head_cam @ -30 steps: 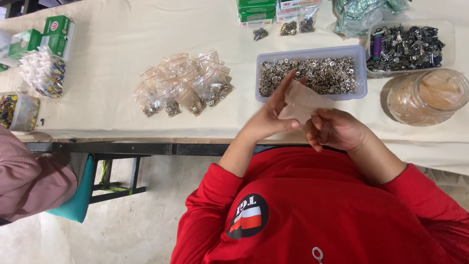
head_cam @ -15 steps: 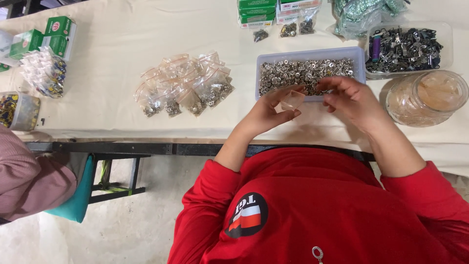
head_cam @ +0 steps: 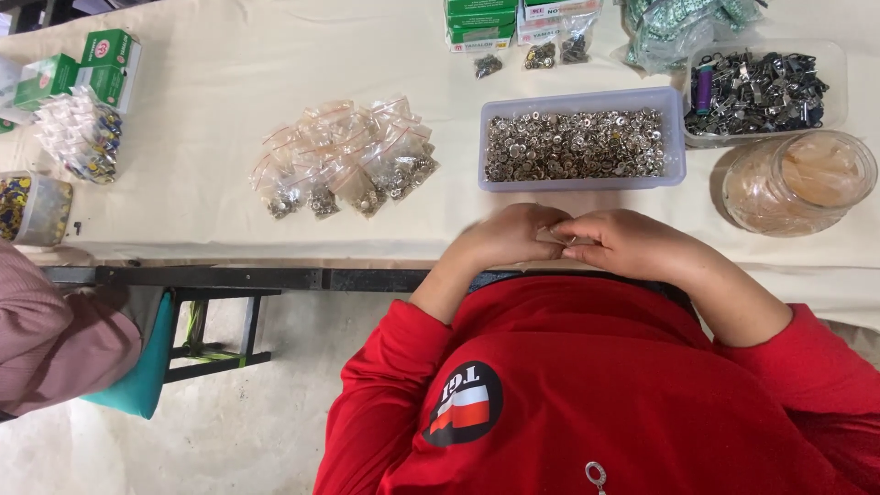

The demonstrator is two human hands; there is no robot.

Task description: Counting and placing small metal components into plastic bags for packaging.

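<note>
Cream cloth covers the long desk (head_cam: 211, 165), and the person in the red top sits hard against its near edge, so that both hands meet just above the lap; the left hand (head_cam: 509, 236) and the right hand (head_cam: 628, 243) are pressed together knuckle to knuckle, each grip closed on a small clear bag (head_cam: 557, 236) pinched between the fingertips, of which only a sliver shows, so what it holds cannot be told; held this low and close, the bag seems to be getting its top pressed shut by both thumbs. Just beyond the hands, within easy reach, stands a pale blue tray (head_cam: 674, 137) full of small silver metal rings; to its left lies a loose heap of filled clear bags (head_cam: 344, 160) with red strips at their tops, apart from the tray, as if laid aside when done. To the right of the tray stands a round clear jar (head_cam: 797, 183), and behind it a clear tub of dark metal clips (head_cam: 756, 87). At the far edge sit green boxes (head_cam: 481, 20) and a few more little packets. Far off to the left are other green boxes (head_cam: 78, 73), a bundle of packets, and another person's pink sleeve (head_cam: 50, 344) below the desk edge.
</note>
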